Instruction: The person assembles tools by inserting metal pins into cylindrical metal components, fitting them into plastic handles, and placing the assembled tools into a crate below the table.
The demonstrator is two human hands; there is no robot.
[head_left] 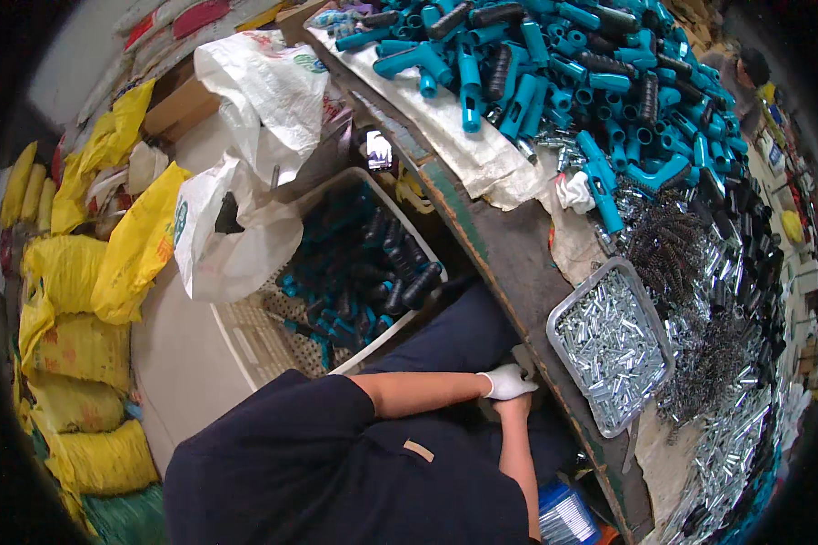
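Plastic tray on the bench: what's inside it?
The tray holds a heap of small, silvery metal pins. Only the top layer shows; the heap covers the tray's floor, so whatever lies deeper cannot be seen.

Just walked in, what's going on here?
A person sits by a bench, white-gloved left hand and right hand close together; whatever they hold is hidden. Teal tubular parts, dark coils and a tray of small metal pieces lie on the bench. A pale crate nearby holds teal and black pieces.
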